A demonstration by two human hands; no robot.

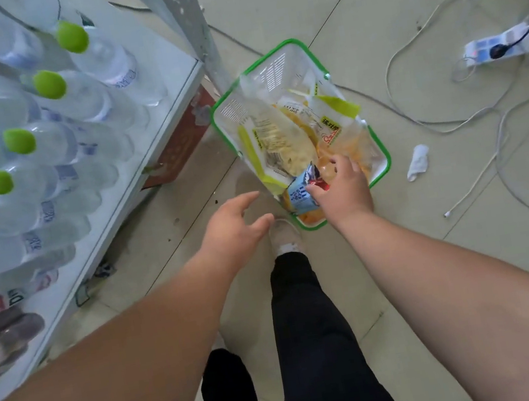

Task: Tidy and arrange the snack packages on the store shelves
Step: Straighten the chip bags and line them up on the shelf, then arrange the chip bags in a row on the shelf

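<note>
Tiled floor (407,281), loose cables; shelf (134,172) of green-capped bottles (38,139) at left. Green-rimmed basket (384,153) sits on the floor by the shelf's corner post, holding snack packages (284,138), likely staged for shelving. Right hand (341,188) pinches a small blue packet (302,197) at the basket's near edge. Left hand (236,225) hovers spread, empty.

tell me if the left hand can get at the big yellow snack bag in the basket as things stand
Probably yes. The left hand hangs open and empty beside the basket, and the yellow snack bag lies on top, uncovered. The right hand grips a small blue packet nearer the corner.
</note>
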